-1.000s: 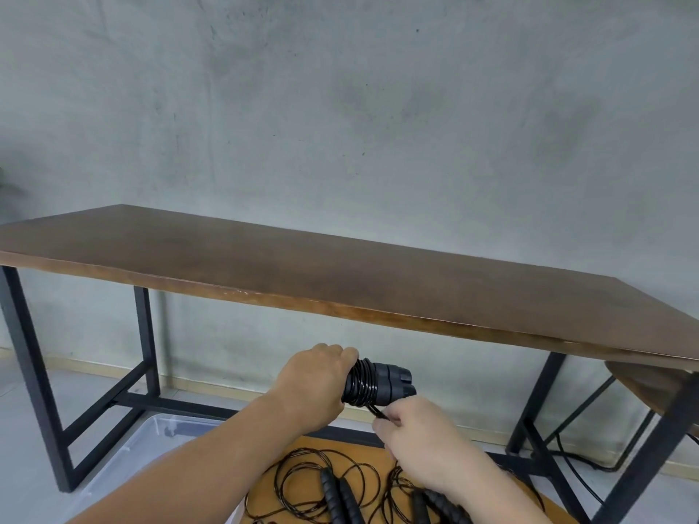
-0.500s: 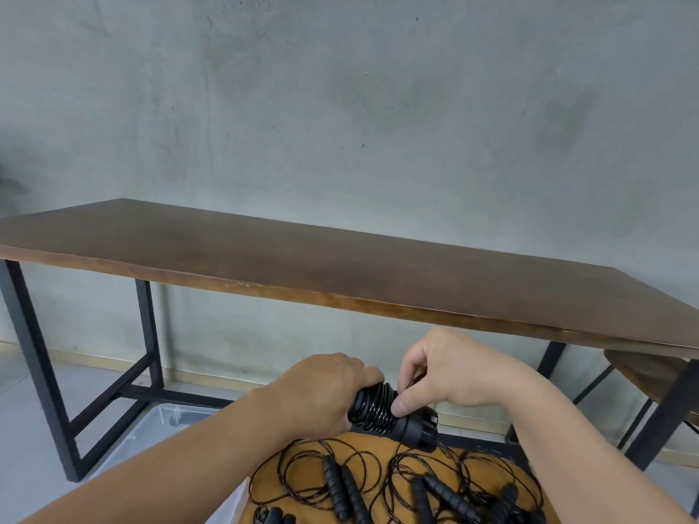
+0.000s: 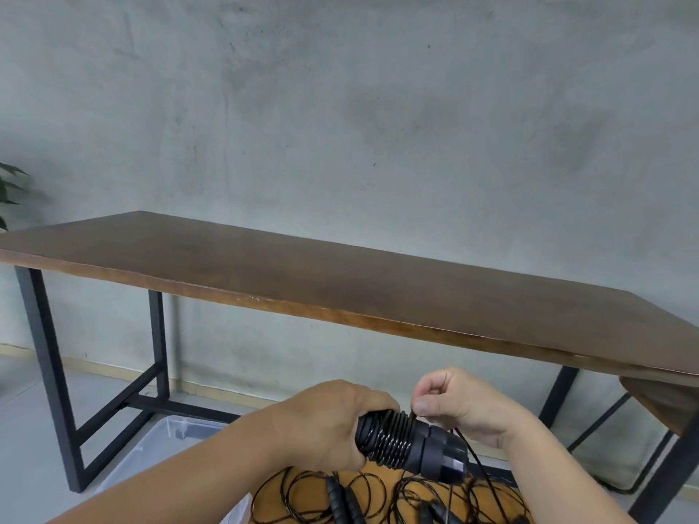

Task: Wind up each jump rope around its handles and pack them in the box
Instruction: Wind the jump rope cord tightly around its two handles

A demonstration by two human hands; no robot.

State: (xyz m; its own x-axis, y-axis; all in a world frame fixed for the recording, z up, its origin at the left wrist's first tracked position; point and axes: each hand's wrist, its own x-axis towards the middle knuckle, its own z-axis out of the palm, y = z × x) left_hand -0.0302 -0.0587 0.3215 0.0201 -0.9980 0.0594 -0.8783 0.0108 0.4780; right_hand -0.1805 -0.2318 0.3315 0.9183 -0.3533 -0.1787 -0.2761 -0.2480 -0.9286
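The black handles (image 3: 412,444) of one jump rope sit low in the middle of the view, held up in the air in front of the person. Thin black cord (image 3: 393,434) is wound round them in many tight rings, so this rope looks nearly wound up. The left hand (image 3: 325,429) has its fingers curled round the left end of the handles and grips them. The right hand (image 3: 459,406) is just to the right, with thumb and finger pinching the loose bit of cord close to the rings. A short length of cord hangs down from there, so I think a few more turns are left. Below the hands, on a round orange-brown surface (image 3: 382,482), more ropes (image 3: 348,493) lie in loose, messy loops with their handles in the pile. Those are not wound yet, so most of the job looks to be left. A clear plastic box (image 3: 166,444) sits on the floor to the left, partly under the long brown table (image 3: 340,281). I cannot see any rope in the part of the box that shows.
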